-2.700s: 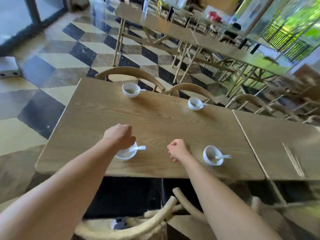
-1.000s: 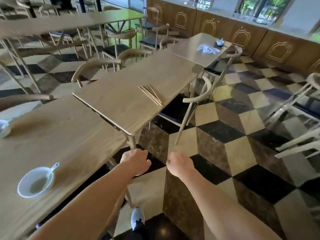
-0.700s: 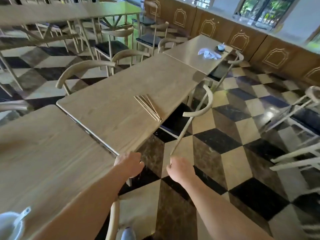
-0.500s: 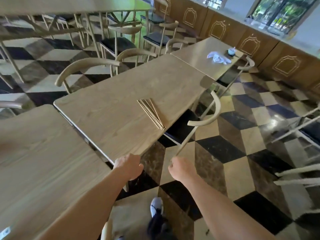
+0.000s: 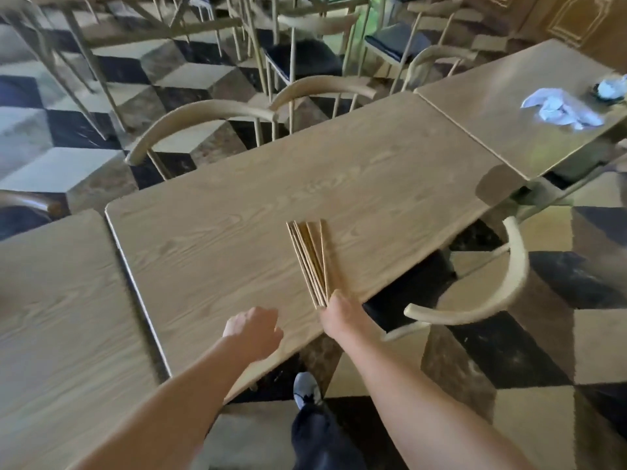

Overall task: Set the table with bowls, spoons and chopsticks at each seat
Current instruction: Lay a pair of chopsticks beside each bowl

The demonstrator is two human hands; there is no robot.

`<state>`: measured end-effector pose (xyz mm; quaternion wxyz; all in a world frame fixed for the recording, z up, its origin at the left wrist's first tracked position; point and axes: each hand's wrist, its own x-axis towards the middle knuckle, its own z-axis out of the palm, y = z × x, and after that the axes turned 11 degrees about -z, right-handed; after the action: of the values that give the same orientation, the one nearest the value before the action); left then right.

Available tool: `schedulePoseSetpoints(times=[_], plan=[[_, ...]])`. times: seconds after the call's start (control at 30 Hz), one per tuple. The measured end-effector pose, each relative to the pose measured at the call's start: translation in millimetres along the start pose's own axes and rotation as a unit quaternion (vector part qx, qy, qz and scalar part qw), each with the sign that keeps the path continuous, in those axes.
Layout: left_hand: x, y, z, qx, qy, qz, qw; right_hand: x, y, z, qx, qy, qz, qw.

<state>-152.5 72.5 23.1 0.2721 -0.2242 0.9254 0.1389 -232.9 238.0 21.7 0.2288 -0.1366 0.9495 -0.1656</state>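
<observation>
A bundle of several wooden chopsticks (image 5: 310, 259) lies on the middle wooden table (image 5: 237, 205), fanned out slightly, close to the table's near edge. My right hand (image 5: 342, 317) is at the bundle's near ends, thumb touching them; I cannot tell whether the fingers grip them. To its left, my left hand (image 5: 254, 329) hovers over the table edge with its fingers curled and nothing in it. No bowls or spoons are in view.
A curved-back chair (image 5: 509, 286) stands at the near side, right of my hand. Two more chairs (image 5: 203, 111) line the far side. Another table (image 5: 51, 300) adjoins on the left; the table (image 5: 502, 106) to the right carries a crumpled white cloth (image 5: 559, 111).
I have turned and walked from the table with bowls and spoons to the middle one. My right hand has come up from below the table edge to the chopsticks' ends.
</observation>
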Motion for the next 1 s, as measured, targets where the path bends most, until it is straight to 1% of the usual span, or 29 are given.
schedulePoseSetpoints(times=[0.1,0.23,0.43,0.53,0.63,0.67,0.77,0.87,0.93,1.0], plan=[[14.5,16.0,7.9,-0.006,-0.012,-0.032,0.999,43.0,3.3,7.1,0.007,0.001,0.014,1.0],[36.8,26.7,17.1,-0.028,-0.021,-0.068,0.997,71.6,4.0,23.2,-0.031,-0.008,0.041,0.999],[75.7,43.0,14.8,-0.149,-0.027,-0.146,0.978,83.3,11.4,39.1,-0.042,0.01,0.01,0.999],[87.2,49.0,15.8,-0.181,-0.035,-0.157,0.97,86.7,6.8,43.4,-0.012,0.015,-0.008,1.0],[92.3,52.1,17.5,-0.206,-0.054,-0.167,0.963,87.0,3.2,47.6,-0.029,0.008,-0.05,0.998],[93.5,52.2,18.1,-0.212,-0.064,-0.17,0.96,88.0,3.2,47.9,-0.032,0.008,-0.051,0.998],[94.3,50.7,18.9,-0.218,-0.089,-0.174,0.956,95.9,2.9,46.4,-0.046,-0.013,-0.034,0.998],[93.2,47.2,17.7,-0.231,-0.11,-0.186,0.949,104.5,-0.4,45.7,-0.072,-0.06,-0.04,0.995],[92.1,44.0,17.9,-0.252,-0.123,-0.201,0.939,108.9,0.5,46.6,-0.071,-0.075,-0.037,0.994],[91.5,39.7,18.2,-0.292,-0.138,-0.219,0.921,111.7,2.1,46.2,-0.065,-0.075,-0.037,0.994]])
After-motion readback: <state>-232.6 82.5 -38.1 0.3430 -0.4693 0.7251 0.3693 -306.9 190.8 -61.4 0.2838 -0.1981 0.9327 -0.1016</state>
